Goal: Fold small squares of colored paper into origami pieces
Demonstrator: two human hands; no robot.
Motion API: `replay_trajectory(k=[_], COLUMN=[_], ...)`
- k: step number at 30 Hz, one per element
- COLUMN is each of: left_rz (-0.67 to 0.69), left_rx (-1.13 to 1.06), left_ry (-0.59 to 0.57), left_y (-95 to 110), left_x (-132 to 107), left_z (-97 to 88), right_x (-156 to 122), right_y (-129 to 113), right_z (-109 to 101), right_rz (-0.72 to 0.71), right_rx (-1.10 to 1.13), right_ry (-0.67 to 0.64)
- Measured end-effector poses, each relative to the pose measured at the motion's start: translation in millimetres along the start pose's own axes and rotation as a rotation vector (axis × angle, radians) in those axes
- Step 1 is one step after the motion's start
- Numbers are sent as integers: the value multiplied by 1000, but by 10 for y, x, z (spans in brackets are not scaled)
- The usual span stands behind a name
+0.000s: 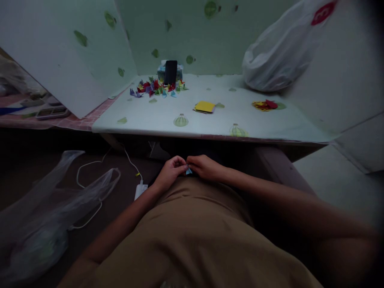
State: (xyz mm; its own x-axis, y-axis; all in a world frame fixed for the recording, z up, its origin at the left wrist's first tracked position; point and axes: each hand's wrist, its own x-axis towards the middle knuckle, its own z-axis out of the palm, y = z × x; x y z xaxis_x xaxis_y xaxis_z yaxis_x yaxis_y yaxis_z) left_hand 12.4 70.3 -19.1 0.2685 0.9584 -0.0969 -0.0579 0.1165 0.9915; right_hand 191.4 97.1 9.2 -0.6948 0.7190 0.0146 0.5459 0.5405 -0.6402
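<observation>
My left hand [171, 171] and my right hand [205, 167] meet over my lap, below the table's front edge. Both pinch a small light-blue piece of paper [189, 171] between their fingertips; most of it is hidden by the fingers. On the table [150, 116] ahead lies a stack of yellow paper squares [205, 107]. At the back left a pile of small folded paper figures in several colours [156, 88] is spread out. A smaller heap of red and yellow paper pieces [265, 105] lies to the right.
A dark phone [171, 72] stands propped against a tissue box at the table's back. A white plastic bag [279, 52] sits at the back right. On the floor to my left are clear plastic bags [45, 224] and a white cable with a charger [140, 190].
</observation>
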Motion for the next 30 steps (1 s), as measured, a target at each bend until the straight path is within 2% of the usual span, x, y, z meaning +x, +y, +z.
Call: replay_trajectory(k=[25,30], left_rz=[-20,116], left_rx=[41,109], left_ry=[27,111], left_y=[-30,31], left_x=[7,-40], left_z=[-14,-10], right_x=[-4,-1], right_y=[2,2], right_z=[99,138], right_rz=[11,-39], right_rx=[-60,-98], right_ry=[-26,-63])
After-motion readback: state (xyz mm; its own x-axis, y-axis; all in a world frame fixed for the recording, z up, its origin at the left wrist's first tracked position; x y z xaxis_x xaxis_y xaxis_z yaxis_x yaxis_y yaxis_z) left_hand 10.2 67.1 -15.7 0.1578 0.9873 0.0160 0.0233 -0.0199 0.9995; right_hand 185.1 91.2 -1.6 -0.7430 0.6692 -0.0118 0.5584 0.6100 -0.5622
